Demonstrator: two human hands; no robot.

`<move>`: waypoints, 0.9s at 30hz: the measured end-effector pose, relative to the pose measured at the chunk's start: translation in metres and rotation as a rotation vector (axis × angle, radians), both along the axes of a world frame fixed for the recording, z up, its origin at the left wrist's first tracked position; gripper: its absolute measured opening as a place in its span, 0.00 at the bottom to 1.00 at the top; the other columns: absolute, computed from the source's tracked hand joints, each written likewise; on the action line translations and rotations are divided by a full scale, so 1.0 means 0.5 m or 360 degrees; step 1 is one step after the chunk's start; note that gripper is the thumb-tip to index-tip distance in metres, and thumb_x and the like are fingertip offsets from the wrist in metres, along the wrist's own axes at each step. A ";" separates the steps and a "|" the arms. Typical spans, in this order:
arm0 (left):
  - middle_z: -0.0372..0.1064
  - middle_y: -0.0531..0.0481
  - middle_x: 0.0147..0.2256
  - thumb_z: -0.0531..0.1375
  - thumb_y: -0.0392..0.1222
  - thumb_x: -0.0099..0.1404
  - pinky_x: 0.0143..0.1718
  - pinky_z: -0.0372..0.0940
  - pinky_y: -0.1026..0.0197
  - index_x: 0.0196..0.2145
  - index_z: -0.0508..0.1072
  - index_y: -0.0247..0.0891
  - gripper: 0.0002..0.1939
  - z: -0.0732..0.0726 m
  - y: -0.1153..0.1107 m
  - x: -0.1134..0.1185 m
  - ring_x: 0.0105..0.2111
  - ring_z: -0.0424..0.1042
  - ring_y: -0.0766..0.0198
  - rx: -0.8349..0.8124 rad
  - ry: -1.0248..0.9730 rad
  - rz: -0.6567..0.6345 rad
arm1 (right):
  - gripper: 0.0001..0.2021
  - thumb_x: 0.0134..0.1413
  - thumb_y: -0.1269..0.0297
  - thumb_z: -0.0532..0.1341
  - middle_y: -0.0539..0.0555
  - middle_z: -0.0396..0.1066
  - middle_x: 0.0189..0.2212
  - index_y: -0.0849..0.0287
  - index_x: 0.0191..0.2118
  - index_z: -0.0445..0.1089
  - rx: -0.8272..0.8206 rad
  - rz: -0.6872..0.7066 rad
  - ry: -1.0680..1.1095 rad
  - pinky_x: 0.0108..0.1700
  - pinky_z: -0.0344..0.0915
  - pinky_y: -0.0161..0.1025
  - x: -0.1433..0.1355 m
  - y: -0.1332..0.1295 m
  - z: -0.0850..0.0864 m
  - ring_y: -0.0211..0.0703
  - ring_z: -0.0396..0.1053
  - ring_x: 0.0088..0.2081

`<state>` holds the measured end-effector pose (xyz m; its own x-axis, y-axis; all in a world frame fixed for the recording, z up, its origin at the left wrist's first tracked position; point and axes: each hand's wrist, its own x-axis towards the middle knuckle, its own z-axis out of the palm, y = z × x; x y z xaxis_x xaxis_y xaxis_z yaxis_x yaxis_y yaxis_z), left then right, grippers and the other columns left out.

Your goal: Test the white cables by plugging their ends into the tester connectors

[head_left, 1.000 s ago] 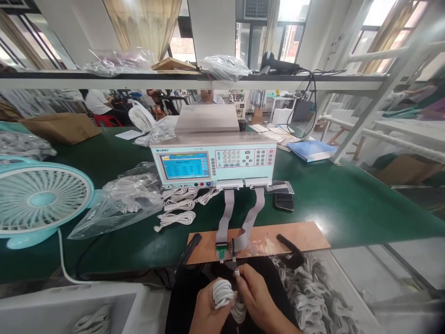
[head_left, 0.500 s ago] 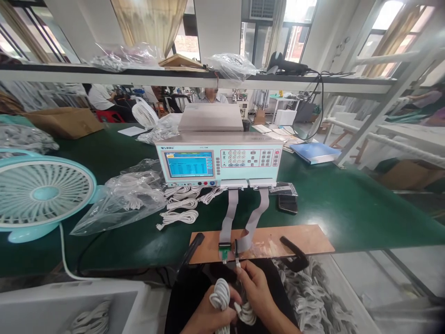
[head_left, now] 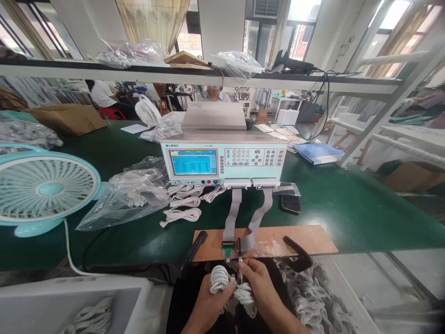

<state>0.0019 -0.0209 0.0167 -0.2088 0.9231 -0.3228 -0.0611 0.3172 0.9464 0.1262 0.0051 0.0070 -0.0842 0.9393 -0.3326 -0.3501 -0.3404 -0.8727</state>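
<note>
- Right hand (head_left: 257,277): thumb and index pinched narrow on a white plug (head_left: 240,262). Plug is just off the near edge of the copper-coloured board (head_left: 278,236).
- Left hand (head_left: 216,299): fingers curled round a white coil (head_left: 219,279), loops poking out above my thumb. Small white connector (head_left: 232,278) by the fingertips; can't tell if I'm gripping it.
- Second coil (head_left: 244,295) hangs between my hands, under the right fingers.
- Edges: board runs along the front edge of the green table (head_left: 347,204), long axis left-right. Left clamp (head_left: 197,246) and right clamp (head_left: 299,254), both black, bracket it. My hands sit between them.
- Room: sideways, more from the plug to the right clamp than to the green adapter (head_left: 228,253), which is just beside it on the left.
- Plug points away from me, long axis fore-aft, lined up with the black connector (head_left: 239,246). Can't tell if seated. Adapter's metal tip points back at me.
- Left-hand coil: loop end up.
- Further out: two grey ribbons (head_left: 233,208) run back to the tester (head_left: 253,169), screen lit blue.
- Flanks: white bin (head_left: 143,297) low left, cable heap (head_left: 316,292) low right.
</note>
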 end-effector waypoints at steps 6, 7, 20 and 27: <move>0.72 0.47 0.23 0.65 0.48 0.45 0.28 0.66 0.61 0.25 0.73 0.32 0.15 -0.012 0.017 0.004 0.25 0.71 0.58 0.0047 -0.0122 0.0115 | 0.15 0.44 0.55 0.64 0.50 0.64 0.19 0.64 0.22 0.69 0.0159 0.0089 -0.0010 0.27 0.54 0.33 0.006 -0.001 0.005 0.37 0.56 0.22; 0.72 0.47 0.24 0.65 0.48 0.46 0.29 0.66 0.61 0.26 0.73 0.32 0.15 -0.017 0.019 0.004 0.26 0.71 0.58 0.0061 -0.0152 0.0112 | 0.15 0.45 0.55 0.64 0.50 0.64 0.19 0.64 0.23 0.70 0.0163 0.0101 -0.0024 0.28 0.54 0.33 0.007 -0.001 0.004 0.37 0.57 0.22; 0.72 0.49 0.24 0.66 0.42 0.47 0.29 0.66 0.61 0.27 0.71 0.32 0.12 -0.026 0.020 0.030 0.27 0.72 0.59 0.0037 -0.0483 0.0321 | 0.12 0.47 0.58 0.64 0.51 0.68 0.21 0.64 0.30 0.74 0.0182 0.0127 0.0047 0.32 0.58 0.34 0.008 -0.001 -0.003 0.40 0.62 0.26; 0.73 0.49 0.27 0.67 0.38 0.47 0.33 0.67 0.61 0.29 0.72 0.32 0.11 -0.011 0.011 0.057 0.31 0.73 0.58 0.0042 -0.0768 0.0502 | 0.12 0.47 0.58 0.64 0.52 0.70 0.23 0.63 0.31 0.75 0.0158 0.0123 0.0158 0.35 0.59 0.34 0.008 -0.003 0.004 0.41 0.65 0.29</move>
